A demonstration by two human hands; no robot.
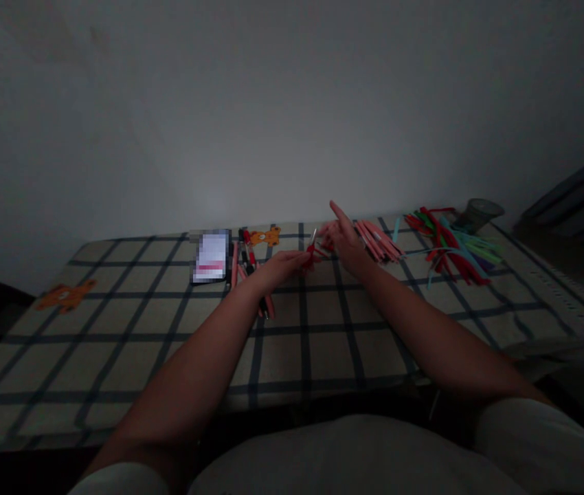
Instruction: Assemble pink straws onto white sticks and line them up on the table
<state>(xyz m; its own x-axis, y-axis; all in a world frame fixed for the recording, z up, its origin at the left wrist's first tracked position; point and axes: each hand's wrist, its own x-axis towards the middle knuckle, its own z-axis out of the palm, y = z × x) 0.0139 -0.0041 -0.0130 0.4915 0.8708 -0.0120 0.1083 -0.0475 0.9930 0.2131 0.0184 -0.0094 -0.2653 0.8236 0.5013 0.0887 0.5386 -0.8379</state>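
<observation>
Both my arms reach out over a table covered with a checked cloth [168, 323]. My left hand [282, 265] is closed in a pinch on small red-handled scissors [312, 251] whose blade points up. My right hand [343, 237] sits just right of the scissors, index finger stretched upward, the other fingers curled near a pile of pink paper strips [379, 240]; whether it holds one is unclear. Several pens and pink sticks [245, 265] lie under my left wrist.
A phone with a lit screen [211, 257] lies left of the pens. Orange bear cut-outs lie at the back [265, 238] and far left [65, 295]. Red, green and blue strips [451, 247] are heaped at right beside a glass [477, 213]. A wall stands behind.
</observation>
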